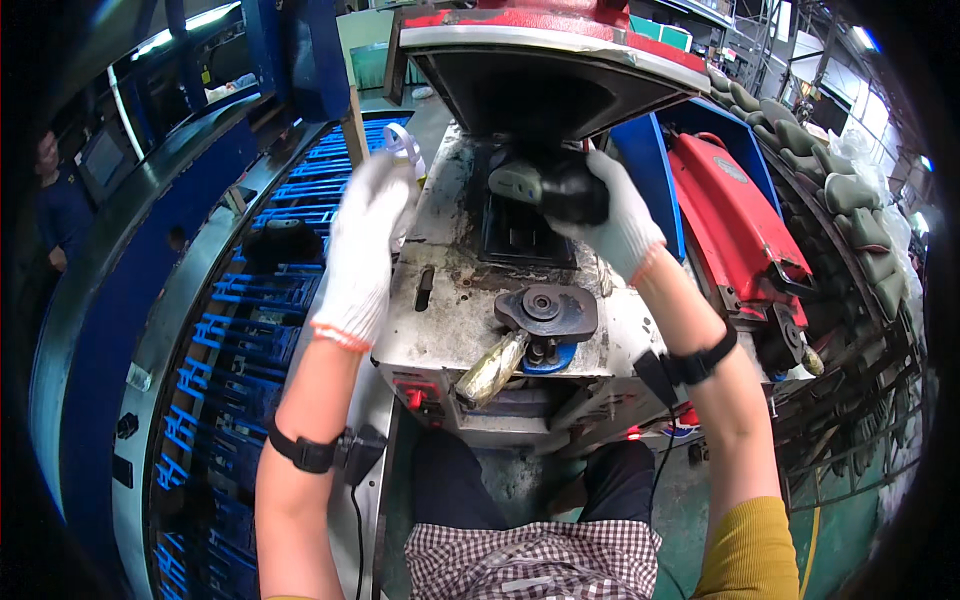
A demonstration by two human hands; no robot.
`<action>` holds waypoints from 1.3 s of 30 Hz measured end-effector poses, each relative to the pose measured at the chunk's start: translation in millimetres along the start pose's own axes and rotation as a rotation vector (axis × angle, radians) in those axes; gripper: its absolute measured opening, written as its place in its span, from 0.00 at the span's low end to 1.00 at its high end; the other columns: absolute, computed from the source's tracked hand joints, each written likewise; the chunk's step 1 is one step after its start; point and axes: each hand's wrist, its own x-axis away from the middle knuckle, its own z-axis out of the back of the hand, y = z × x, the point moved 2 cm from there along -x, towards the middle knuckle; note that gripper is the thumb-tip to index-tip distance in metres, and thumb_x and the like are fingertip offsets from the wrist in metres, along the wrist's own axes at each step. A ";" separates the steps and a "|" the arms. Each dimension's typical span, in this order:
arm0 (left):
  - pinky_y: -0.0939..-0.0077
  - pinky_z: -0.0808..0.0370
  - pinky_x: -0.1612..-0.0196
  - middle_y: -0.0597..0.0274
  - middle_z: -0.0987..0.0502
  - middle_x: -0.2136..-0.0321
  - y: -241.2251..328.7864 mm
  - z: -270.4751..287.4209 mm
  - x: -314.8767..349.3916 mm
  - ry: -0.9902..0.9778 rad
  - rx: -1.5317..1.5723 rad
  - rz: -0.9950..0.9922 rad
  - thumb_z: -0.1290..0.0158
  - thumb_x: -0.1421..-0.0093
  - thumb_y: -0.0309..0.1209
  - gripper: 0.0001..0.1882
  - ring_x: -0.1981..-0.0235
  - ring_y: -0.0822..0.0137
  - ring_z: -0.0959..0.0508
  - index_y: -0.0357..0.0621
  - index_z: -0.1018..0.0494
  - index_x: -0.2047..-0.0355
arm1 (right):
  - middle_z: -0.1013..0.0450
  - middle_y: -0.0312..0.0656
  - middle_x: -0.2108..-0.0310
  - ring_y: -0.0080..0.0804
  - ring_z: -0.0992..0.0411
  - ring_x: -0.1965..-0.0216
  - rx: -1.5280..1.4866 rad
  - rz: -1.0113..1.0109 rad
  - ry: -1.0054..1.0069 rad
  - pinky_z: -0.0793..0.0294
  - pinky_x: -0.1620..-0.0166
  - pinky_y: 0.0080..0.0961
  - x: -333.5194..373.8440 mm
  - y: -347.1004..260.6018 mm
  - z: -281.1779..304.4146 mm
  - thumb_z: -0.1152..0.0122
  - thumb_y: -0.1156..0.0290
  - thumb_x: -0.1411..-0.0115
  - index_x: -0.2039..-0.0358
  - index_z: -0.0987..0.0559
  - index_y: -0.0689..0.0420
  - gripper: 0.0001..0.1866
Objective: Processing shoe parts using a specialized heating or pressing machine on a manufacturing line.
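Observation:
My right hand (622,218), in a white knitted glove, is closed round a dark, rounded piece (580,192). It looks like a black shoe upper on a shoe last, with a grey-green end (517,184) pointing left. The piece is over a black rectangular frame (525,250) on the machine's worn top, below the raised red cover (560,45). My left hand (372,215), also gloved, is to the left of the frame, beside a white round item (402,142). Motion smears its fingers, so whether it holds anything is unclear.
A dark metal clamp block (545,308) with a tape-wrapped handle (492,370) stands at the machine's front. Blue racks (215,340) run along my left. To the right are a red machine cover (735,205) and a rack of green-grey lasts (860,190). Another person (60,205) stands far left.

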 end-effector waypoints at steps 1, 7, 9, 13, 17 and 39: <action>0.61 0.27 0.37 0.46 0.27 0.40 -14.0 7.9 11.8 0.007 0.218 0.196 0.45 0.30 0.38 0.28 0.41 0.53 0.24 0.37 0.34 0.35 | 0.29 0.44 0.43 0.41 0.29 0.42 -0.156 -0.022 -0.115 0.27 0.40 0.58 11.2 4.1 6.7 0.42 0.53 0.33 0.39 0.29 0.48 0.25; 0.55 0.34 0.32 0.53 0.27 0.41 -21.0 -25.9 65.2 -0.413 0.375 0.311 0.60 0.24 0.48 0.24 0.43 0.56 0.25 0.45 0.33 0.38 | 0.25 0.45 0.46 0.32 0.26 0.48 0.400 0.605 -0.449 0.24 0.41 0.29 100.7 21.0 -42.3 0.35 0.86 0.42 0.41 0.28 0.62 0.27; 0.55 0.32 0.33 0.55 0.27 0.41 8.9 -29.9 80.6 -0.240 0.537 0.373 0.57 0.27 0.48 0.25 0.43 0.56 0.25 0.46 0.32 0.39 | 0.44 0.48 0.26 0.37 0.46 0.26 -0.163 0.128 -0.654 0.50 0.25 0.37 115.7 36.2 -54.8 0.51 0.54 0.26 0.25 0.44 0.58 0.35; 0.55 0.26 0.37 0.57 0.21 0.47 19.8 24.8 98.8 0.122 0.913 0.463 0.49 0.35 0.45 0.25 0.46 0.58 0.20 0.46 0.28 0.42 | 0.40 0.53 0.28 0.42 0.45 0.26 0.589 0.709 -0.588 0.51 0.26 0.37 131.7 29.6 -45.9 0.56 0.47 0.27 0.26 0.43 0.64 0.40; 0.53 0.23 0.40 0.58 0.18 0.55 10.1 99.6 90.4 0.367 0.727 0.492 0.47 0.36 0.36 0.17 0.52 0.58 0.17 0.45 0.26 0.49 | 0.36 0.55 0.31 0.46 0.38 0.30 0.783 0.828 -0.130 0.48 0.27 0.39 123.2 50.0 25.1 0.57 0.51 0.26 0.29 0.39 0.68 0.36; 0.63 0.42 0.29 0.42 0.37 0.31 -106.8 413.5 65.1 0.797 -0.774 0.271 0.44 0.37 0.56 0.50 0.30 0.49 0.36 0.32 0.47 0.28 | 0.26 0.55 0.42 0.53 0.29 0.42 1.353 0.967 0.106 0.35 0.36 0.43 108.7 115.5 99.5 0.52 0.71 0.31 0.39 0.26 0.70 0.23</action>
